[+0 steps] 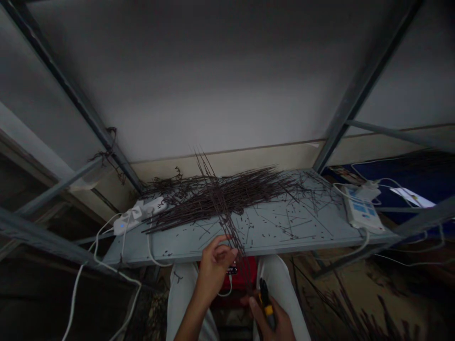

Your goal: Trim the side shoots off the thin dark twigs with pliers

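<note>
A loose bundle of thin dark wires [220,203] slants from over the pile on the shelf down toward my lap. My left hand [215,260] is at its lower part, fingers curled and thumb against the wires. My right hand [268,319], lower and to the right, is wrapped around a black-and-yellow hand tool [266,300]; its working end is too dark to make out. The bundle's blurred lower end reaches down beside my right fingers. A wide pile of similar dark wires [192,204] lies across the shelf behind the bundle.
Short wire bits are scattered over the grey shelf [263,244]. A white power strip [137,217] with cables sits at left, a white box [362,210] with plugs at right. Metal posts [337,125] frame the shelf. Something red [250,270] lies between my knees, with a cabled device.
</note>
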`<state>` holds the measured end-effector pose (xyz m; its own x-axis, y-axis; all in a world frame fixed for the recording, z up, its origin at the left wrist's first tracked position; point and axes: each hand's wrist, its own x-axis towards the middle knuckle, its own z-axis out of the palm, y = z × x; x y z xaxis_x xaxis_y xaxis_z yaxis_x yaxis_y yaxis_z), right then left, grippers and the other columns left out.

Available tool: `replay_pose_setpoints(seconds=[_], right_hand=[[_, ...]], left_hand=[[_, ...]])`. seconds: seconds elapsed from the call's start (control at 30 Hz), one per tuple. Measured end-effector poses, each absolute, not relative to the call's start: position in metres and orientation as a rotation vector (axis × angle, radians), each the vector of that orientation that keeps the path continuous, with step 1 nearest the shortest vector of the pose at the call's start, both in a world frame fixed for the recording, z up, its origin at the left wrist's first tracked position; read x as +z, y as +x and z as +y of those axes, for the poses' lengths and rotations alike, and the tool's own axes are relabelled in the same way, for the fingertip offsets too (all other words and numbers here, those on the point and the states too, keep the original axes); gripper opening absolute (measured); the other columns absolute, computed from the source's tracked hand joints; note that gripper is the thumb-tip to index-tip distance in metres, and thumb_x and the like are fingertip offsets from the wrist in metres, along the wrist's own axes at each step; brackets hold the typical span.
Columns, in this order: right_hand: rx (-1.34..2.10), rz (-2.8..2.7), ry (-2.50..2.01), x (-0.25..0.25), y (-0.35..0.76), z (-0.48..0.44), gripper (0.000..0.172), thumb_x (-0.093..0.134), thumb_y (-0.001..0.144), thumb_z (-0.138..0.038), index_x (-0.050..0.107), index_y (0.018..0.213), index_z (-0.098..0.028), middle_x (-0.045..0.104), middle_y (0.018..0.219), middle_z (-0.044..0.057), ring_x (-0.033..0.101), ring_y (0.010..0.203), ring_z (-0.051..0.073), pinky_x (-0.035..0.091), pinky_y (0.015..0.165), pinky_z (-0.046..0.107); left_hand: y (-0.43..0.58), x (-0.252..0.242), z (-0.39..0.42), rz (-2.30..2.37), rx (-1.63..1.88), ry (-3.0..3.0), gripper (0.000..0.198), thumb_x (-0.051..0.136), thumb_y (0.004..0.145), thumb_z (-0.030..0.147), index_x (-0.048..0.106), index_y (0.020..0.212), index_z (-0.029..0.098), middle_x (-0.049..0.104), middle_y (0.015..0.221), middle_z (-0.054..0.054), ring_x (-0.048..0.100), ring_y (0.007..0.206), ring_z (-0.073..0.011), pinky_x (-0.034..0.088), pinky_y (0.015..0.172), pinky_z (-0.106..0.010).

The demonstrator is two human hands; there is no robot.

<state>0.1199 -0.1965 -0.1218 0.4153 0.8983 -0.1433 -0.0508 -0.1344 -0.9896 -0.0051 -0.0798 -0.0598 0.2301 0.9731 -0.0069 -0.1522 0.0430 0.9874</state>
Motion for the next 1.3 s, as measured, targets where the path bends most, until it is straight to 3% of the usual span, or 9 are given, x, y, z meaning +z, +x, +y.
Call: replay_pose_setpoints(seconds=[0.1,0.23,0.37,0.6,0.8,1.03,1.17,1.3], right_hand=[[0.94,-0.861,-1.48,-0.11,0.133,-0.177,0.049,0.077,0.07,-0.059,0.076,0.098,-0.019,0.077,0.098,0.01,0.068,0.098,0.032,0.054,0.09,0.038],[0.881,-0.949,-1.449,-0.094,0.144,-0.155,0.04,0.074,0.077,-0.055,0.072,0.092,-0.019,0.074,0.086,0.006,0.067,0.086,0.028,0.054,0.082,0.035],[0.905,-0.899,-1.422,-0.094,0.142,-0.15,0.04,0.072,0.079,-0.057,0.069,0.088,-0.018,0.069,0.078,0.003,0.063,0.077,0.023,0.052,0.074,0.031],[1.011,-0.578,-1.402,-0.114,0.136,-0.165,0.048,0.075,0.074,-0.062,0.07,0.095,-0.02,0.073,0.086,0.002,0.068,0.089,0.026,0.055,0.078,0.03],[0.886,-0.602,-1.437,-0.108,0.135,-0.164,0.049,0.078,0.071,-0.061,0.071,0.098,-0.02,0.076,0.096,0.005,0.067,0.104,0.03,0.056,0.085,0.032],[0.963,-0.434,-1.353,-0.107,0.132,-0.163,0.051,0.077,0.067,-0.068,0.071,0.09,-0.023,0.073,0.072,0.0,0.07,0.066,0.025,0.054,0.051,0.029],[0.98,-0.32,-1.255,-0.104,0.128,-0.164,0.051,0.08,0.063,-0.066,0.069,0.088,-0.023,0.073,0.073,0.0,0.069,0.063,0.023,0.054,0.051,0.029],[1.047,-0.305,-1.191,-0.101,0.131,-0.166,0.049,0.083,0.065,-0.06,0.068,0.09,-0.021,0.074,0.079,0.001,0.071,0.07,0.023,0.056,0.056,0.029]], left_hand=[[-0.001,-0.06,-0.086,0.924,1.057,1.205,0.04,0.077,0.082,0.04,0.067,0.113,0.017,0.069,0.072,-0.001,0.066,0.069,-0.0183,0.051,0.064,-0.026],[0.0,-0.061,-0.088,0.933,1.055,1.201,0.042,0.078,0.08,0.039,0.069,0.116,0.019,0.066,0.085,-0.002,0.063,0.07,-0.0157,0.049,0.064,-0.025],[-0.003,-0.062,-0.088,0.859,1.052,1.193,0.037,0.076,0.084,0.039,0.066,0.113,0.019,0.062,0.075,0.002,0.06,0.07,-0.0148,0.046,0.067,-0.024],[0.006,-0.076,-0.103,0.8,1.11,0.988,0.033,0.073,0.086,0.044,0.061,0.106,0.022,0.067,0.081,-0.001,0.064,0.08,-0.017,0.048,0.079,-0.027],[0.029,-0.077,-0.097,0.889,1.172,1.114,0.031,0.081,0.078,0.036,0.062,0.097,0.021,0.063,0.082,0.001,0.06,0.07,-0.013,0.047,0.065,-0.021],[0.041,-0.071,-0.093,0.876,1.203,1.139,0.022,0.08,0.079,0.032,0.065,0.086,0.017,0.064,0.075,0.0,0.062,0.073,-0.015,0.049,0.069,-0.023],[0.039,-0.071,-0.098,0.824,1.152,0.999,0.023,0.081,0.079,0.032,0.064,0.087,0.018,0.066,0.073,0.001,0.064,0.069,-0.0151,0.05,0.068,-0.024],[0.037,-0.071,-0.099,0.81,1.075,0.891,0.031,0.08,0.08,0.035,0.063,0.098,0.017,0.075,0.088,-0.008,0.07,0.08,-0.0207,0.056,0.072,-0.03]])
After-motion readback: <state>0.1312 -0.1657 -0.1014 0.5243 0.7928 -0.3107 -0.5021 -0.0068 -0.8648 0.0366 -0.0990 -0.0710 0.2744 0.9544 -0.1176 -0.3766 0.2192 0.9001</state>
